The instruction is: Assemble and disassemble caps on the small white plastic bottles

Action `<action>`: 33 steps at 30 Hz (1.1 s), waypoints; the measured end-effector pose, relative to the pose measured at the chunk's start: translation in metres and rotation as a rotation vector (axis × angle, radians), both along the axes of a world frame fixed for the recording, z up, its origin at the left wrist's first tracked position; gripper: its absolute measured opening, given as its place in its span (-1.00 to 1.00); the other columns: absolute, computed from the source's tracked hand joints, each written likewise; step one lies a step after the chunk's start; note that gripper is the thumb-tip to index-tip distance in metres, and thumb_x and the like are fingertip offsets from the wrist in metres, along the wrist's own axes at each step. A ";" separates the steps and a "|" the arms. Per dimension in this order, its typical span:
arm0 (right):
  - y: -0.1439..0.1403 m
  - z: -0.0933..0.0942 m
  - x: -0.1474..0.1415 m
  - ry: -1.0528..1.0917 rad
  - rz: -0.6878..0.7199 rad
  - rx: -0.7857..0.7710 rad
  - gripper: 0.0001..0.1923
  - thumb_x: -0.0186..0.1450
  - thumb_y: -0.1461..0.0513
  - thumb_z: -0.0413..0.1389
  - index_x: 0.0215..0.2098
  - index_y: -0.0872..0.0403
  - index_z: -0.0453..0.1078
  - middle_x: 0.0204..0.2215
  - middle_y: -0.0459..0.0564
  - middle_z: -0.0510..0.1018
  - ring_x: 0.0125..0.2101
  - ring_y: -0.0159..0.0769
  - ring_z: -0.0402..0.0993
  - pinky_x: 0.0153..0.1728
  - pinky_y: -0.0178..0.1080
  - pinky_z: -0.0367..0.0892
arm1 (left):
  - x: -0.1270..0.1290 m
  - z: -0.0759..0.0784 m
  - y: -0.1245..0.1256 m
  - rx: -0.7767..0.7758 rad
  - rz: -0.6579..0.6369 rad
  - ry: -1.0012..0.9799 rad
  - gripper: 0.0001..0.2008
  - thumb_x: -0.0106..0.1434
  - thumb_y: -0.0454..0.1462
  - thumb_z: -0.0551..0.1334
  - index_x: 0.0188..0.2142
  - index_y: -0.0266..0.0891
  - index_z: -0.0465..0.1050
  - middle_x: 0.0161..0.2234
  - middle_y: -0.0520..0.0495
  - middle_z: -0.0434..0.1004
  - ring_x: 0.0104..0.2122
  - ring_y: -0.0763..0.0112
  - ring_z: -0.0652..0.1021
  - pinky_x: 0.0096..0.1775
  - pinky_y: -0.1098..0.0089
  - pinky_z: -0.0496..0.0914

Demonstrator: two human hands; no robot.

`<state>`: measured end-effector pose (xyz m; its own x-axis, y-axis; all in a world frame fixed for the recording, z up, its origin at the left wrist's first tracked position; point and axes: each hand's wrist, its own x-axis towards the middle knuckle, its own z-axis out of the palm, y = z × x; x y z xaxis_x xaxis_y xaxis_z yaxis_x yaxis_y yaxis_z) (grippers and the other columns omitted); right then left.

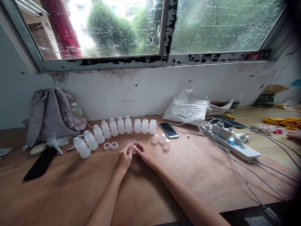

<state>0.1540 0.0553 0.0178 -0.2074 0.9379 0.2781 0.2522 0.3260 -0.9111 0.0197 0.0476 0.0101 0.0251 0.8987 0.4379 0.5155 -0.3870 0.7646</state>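
My left hand (pixel 124 157) and right hand (pixel 144 153) meet on the bench (pixel 188 175), each grip pinched on a small clear piece (pixel 133 147). Behind them stands a curved row of capped bottles (pixel 113 130); two loose rings (pixel 110 145) and three clear caps (pixel 161 140) remain unfitted.

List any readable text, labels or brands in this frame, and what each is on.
No text can be read.
White plastic bag: dark print, too blurred to read.
Water bottle in the backpack: green label, too small.
Cardboard box: green band with marks, blurred.
Power strip, phone, small bottles: no visible markings.
Left hand and right hand hold a clear small part: unmarked.
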 end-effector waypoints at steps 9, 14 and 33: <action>0.000 0.002 -0.001 -0.050 0.018 0.097 -0.81 0.20 0.12 -0.01 -0.41 0.07 0.30 -0.57 -0.13 0.39 -0.55 -0.41 0.25 -0.50 -0.37 0.17 | -0.008 0.002 0.009 -0.375 -0.129 -0.343 -0.61 0.22 -0.07 -0.15 -0.19 -0.23 0.28 -0.55 0.06 0.36 -0.77 0.59 0.29 -0.74 0.55 0.09; -0.003 -0.008 -0.004 -0.196 0.048 0.204 -0.80 0.25 0.14 -0.09 -0.46 0.04 0.23 -0.57 -0.11 0.37 -0.56 -0.38 0.26 -0.50 -0.36 0.14 | -0.007 0.003 0.006 -0.272 -0.066 -0.278 -0.65 0.17 -0.02 -0.01 -0.41 -0.25 0.31 -0.64 0.13 0.25 -0.72 0.60 0.25 -0.63 0.54 0.14; 0.031 0.010 -0.001 -0.503 -0.269 0.311 -0.46 0.26 0.26 -0.11 0.19 0.05 -0.12 -0.39 -0.03 0.49 -0.45 -0.32 0.39 -0.43 -0.33 0.21 | -0.036 0.006 0.027 -0.315 -0.041 -1.056 -0.74 0.04 -0.14 0.08 -0.29 -0.22 0.29 -0.53 0.07 0.32 -0.64 0.59 0.36 -0.63 0.57 0.16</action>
<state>0.1533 0.0864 0.0282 -0.1519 0.8667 0.4751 0.7332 0.4212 -0.5338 -0.0164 0.0749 0.0163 -0.1948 0.9808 0.0082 -0.4644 -0.0996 0.8800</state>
